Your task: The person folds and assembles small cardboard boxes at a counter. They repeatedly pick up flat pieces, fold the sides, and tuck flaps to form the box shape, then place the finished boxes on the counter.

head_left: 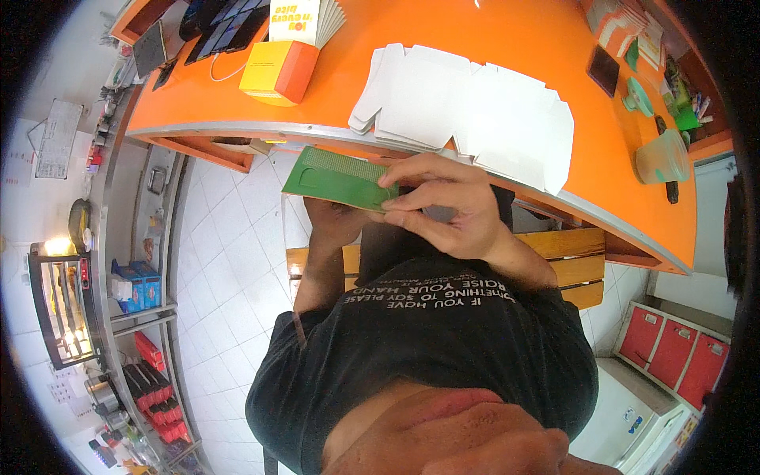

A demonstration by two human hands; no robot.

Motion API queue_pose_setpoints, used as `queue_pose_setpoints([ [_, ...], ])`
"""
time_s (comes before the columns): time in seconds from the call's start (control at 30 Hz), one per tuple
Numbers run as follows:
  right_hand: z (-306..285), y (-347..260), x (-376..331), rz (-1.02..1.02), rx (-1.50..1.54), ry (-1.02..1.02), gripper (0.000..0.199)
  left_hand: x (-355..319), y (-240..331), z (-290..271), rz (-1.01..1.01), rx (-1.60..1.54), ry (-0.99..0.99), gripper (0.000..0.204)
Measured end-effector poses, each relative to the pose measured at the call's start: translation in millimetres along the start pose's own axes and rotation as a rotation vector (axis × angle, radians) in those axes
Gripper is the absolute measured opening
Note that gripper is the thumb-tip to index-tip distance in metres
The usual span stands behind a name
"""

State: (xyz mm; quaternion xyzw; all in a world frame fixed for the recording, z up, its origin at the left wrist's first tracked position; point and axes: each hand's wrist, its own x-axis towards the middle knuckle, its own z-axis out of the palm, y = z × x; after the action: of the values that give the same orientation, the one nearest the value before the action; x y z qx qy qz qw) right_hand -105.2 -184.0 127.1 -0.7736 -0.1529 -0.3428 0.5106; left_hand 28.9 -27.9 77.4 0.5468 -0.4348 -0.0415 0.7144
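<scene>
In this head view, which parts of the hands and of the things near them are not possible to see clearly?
- Left hand: mostly hidden under the green card; its grip cannot be told.
- Green card: its right end is covered by the right hand.
- White flat cartons on the orange counter: overlapping, so their number is unclear.
- Small items at the counter's right end: too small and bent by the rim.

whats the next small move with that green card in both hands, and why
Probably press the fold along the green card. The right hand pinches its near edge from above, the left hand supports it from beneath, and it looks flat, held in the air short of the orange counter, where a stack of white flat box blanks lies.
</scene>
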Motion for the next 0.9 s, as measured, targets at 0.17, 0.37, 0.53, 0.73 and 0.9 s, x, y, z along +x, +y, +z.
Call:
queue_pose_setpoints([
  [0.17, 19.2, 3.3, 0.2, -0.229, -0.314, 0.075, 0.022, -7.6, -12.3, -12.8, -0.041, -0.212, -0.027, 0.041],
  [0.37, 21.8, 7.4, 1.3, -0.270, -0.300, -0.089, 0.042, -24.4, 7.2, -27.0, -0.342, -0.298, 0.167, 0.038],
  [0.53, 32.1, 24.4, -6.2, -0.062, -0.463, -0.111, 0.041, -38.7, 17.2, -57.8, -0.651, -1.085, 0.310, 0.038],
  [0.73, 47.8, 36.3, -18.4, -0.030, -0.117, 0.060, 0.026, -44.7, 23.9, -34.7, -0.318, -0.992, 0.228, 0.068],
  [0.9, 60.3, 37.7, -15.5, -0.183, -0.040, -0.003, 0.019, -71.4, 2.5, -33.5, -0.369, -0.422, 0.362, 0.065],
])
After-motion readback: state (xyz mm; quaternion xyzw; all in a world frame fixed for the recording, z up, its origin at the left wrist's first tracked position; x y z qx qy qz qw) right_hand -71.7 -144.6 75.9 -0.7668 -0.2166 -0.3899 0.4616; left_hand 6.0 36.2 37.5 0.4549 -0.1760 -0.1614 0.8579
